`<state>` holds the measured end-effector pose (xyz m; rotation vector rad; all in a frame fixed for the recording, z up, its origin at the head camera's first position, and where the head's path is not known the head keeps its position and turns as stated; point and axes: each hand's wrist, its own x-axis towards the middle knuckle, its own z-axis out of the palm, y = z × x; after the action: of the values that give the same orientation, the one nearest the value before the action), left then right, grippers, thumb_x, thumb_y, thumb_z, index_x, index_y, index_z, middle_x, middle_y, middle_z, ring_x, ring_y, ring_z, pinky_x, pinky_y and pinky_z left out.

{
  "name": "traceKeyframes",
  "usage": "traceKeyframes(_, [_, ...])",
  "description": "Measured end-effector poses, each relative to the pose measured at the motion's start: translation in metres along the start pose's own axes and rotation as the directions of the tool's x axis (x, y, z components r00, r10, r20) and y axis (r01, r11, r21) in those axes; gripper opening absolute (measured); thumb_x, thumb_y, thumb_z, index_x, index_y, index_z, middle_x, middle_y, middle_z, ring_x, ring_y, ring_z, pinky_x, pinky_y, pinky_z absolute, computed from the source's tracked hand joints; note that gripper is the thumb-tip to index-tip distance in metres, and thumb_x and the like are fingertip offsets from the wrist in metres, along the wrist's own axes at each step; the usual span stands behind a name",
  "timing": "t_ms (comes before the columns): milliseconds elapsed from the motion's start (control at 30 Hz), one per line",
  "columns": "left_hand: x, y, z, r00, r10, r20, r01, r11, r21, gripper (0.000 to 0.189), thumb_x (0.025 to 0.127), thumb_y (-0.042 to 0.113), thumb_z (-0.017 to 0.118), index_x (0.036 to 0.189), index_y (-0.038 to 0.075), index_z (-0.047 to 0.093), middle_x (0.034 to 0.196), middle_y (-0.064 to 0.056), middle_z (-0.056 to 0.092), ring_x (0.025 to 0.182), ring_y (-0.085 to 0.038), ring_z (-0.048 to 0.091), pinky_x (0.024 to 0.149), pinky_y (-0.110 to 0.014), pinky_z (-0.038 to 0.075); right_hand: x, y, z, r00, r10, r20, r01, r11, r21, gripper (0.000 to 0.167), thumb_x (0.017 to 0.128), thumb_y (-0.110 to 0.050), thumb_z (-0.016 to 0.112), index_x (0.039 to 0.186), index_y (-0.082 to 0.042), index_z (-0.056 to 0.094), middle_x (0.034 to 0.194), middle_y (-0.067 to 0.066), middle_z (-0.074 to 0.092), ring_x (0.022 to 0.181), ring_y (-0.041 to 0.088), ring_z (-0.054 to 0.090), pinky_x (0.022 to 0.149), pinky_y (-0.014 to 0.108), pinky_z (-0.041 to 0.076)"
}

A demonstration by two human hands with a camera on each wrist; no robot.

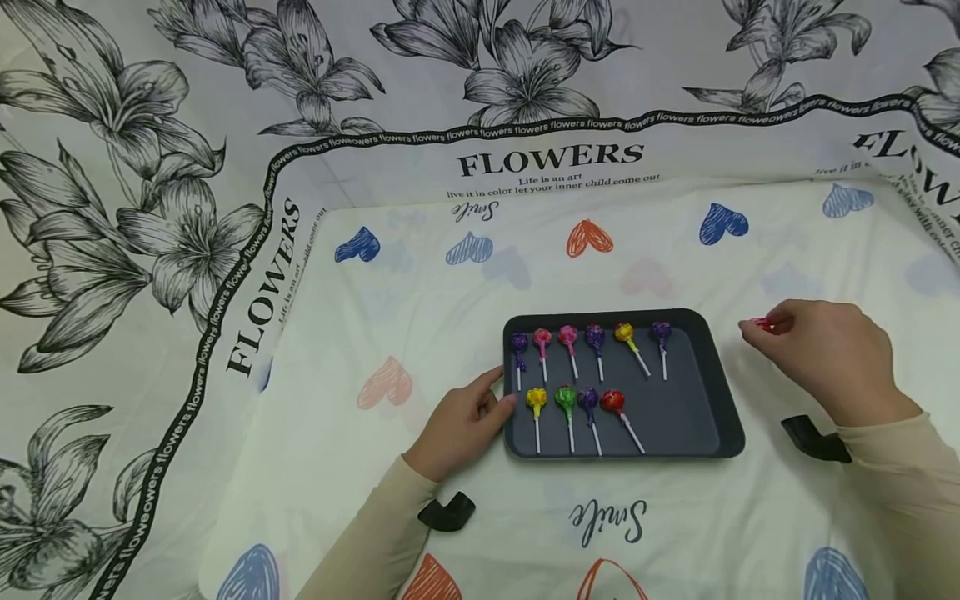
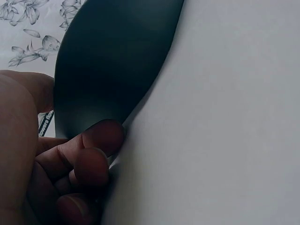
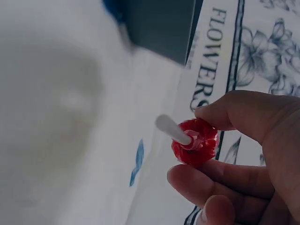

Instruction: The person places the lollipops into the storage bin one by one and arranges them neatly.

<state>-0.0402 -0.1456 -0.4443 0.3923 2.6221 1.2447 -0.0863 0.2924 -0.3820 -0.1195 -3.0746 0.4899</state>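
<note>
My right hand (image 1: 832,354) is raised to the right of the tray, pinching a red-wrapped lollipop (image 3: 194,143) by its candy head between thumb and fingers. In the right wrist view its white stick (image 3: 171,129) points away from the palm. On the other side, my left hand (image 1: 461,425) holds the dark grey tray (image 1: 693,383) at its left rim, fingertips (image 2: 105,136) against the outer wall. Lollipops lie in two rows in the tray. The back row has purple, pink and yellow ones (image 1: 625,333); the front row runs yellow, green (image 1: 566,398), purple and red (image 1: 613,402).
A white cloth (image 1: 420,317) printed with hearts and lettering lies under the tray. Around it shows a black band (image 1: 202,367) and flower drawings. Black straps or mounts (image 1: 447,511) sit at both wrists. Both rows of lollipops stop short of the tray's right wall.
</note>
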Motion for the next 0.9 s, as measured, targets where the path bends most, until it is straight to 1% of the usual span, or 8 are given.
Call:
traceKeyframes(133, [0.000,0.000,0.001,1.000,0.005,0.001,-0.005,1.000,0.001,0.055,0.106,0.037,0.063,0.153,0.009,0.055,0.073,0.010,0.057,0.059,-0.006,0.046,0.060,-0.026,0.039,-0.007,-0.013,0.002,0.999,-0.039,-0.011,0.039,0.999,0.011,0.041,0.094,-0.043,0.071,0.097,-0.004,0.081,0.080,0.010,0.075,0.062,0.023,0.059,0.043,0.036,0.037])
traceKeyframes(267, [0.000,0.000,0.001,1.000,0.004,0.002,-0.004,1.000,0.002,0.055,0.106,0.038,0.063,0.153,0.009,0.055,0.073,0.010,0.057,0.059,-0.006,0.046,0.060,-0.026,0.039,-0.014,-0.025,0.005,0.995,-0.094,-0.017,0.094,0.995,0.012,0.040,0.094,-0.042,0.073,0.096,-0.003,0.081,0.080,0.009,0.074,0.059,0.020,0.058,0.042,0.036,0.036])
traceKeyframes(433, [0.000,0.000,0.000,1.000,0.003,0.000,-0.003,1.000,0.003,0.056,0.106,0.039,0.063,0.153,0.009,0.054,0.073,0.010,0.057,0.059,-0.006,0.046,0.060,-0.026,0.039,-0.024,-0.041,0.012,0.986,-0.164,-0.024,0.164,0.986,0.023,0.034,0.094,-0.038,0.074,0.093,-0.005,0.082,0.076,0.004,0.072,0.057,0.016,0.054,0.041,0.034,0.035])
traceKeyframes(500, [0.000,0.000,0.000,1.000,0.003,0.000,-0.003,1.000,0.005,0.056,0.106,0.039,0.063,0.153,0.009,0.054,0.073,0.011,0.057,0.059,-0.006,0.046,0.060,-0.026,0.039,-0.028,-0.048,0.015,0.984,-0.180,-0.010,0.181,0.983,0.028,0.033,0.095,-0.038,0.074,0.092,-0.006,0.082,0.075,0.002,0.072,0.055,0.015,0.053,0.041,0.034,0.035])
traceKeyframes(667, [0.000,-0.001,0.000,1.000,0.003,0.004,-0.003,1.000,0.012,0.056,0.107,0.039,0.062,0.154,0.009,0.053,0.073,0.011,0.057,0.059,-0.007,0.047,0.059,-0.026,0.039,-0.038,-0.062,0.023,0.974,-0.216,0.065,0.215,0.976,0.026,0.031,0.096,-0.034,0.074,0.092,-0.004,0.080,0.072,0.000,0.071,0.055,0.013,0.054,0.043,0.034,0.039])
traceKeyframes(767, [0.000,-0.001,0.000,1.000,-0.001,0.006,0.001,1.000,0.011,0.057,0.107,0.040,0.062,0.154,0.010,0.053,0.073,0.010,0.057,0.059,-0.007,0.047,0.059,-0.026,0.038,-0.043,-0.066,0.030,0.966,-0.247,0.078,0.246,0.969,0.014,0.029,0.095,-0.032,0.075,0.089,-0.004,0.079,0.066,-0.003,0.067,0.055,0.013,0.054,0.044,0.033,0.039])
traceKeyframes(900, [0.000,0.000,0.000,1.000,-0.008,0.009,0.008,1.000,0.008,0.057,0.107,0.040,0.062,0.154,0.010,0.053,0.072,0.010,0.057,0.059,-0.007,0.046,0.059,-0.026,0.037,-0.049,-0.070,0.038,0.959,-0.267,0.090,0.268,0.963,0.001,0.029,0.095,-0.033,0.075,0.087,-0.005,0.078,0.060,-0.005,0.059,0.052,0.012,0.049,0.044,0.033,0.036])
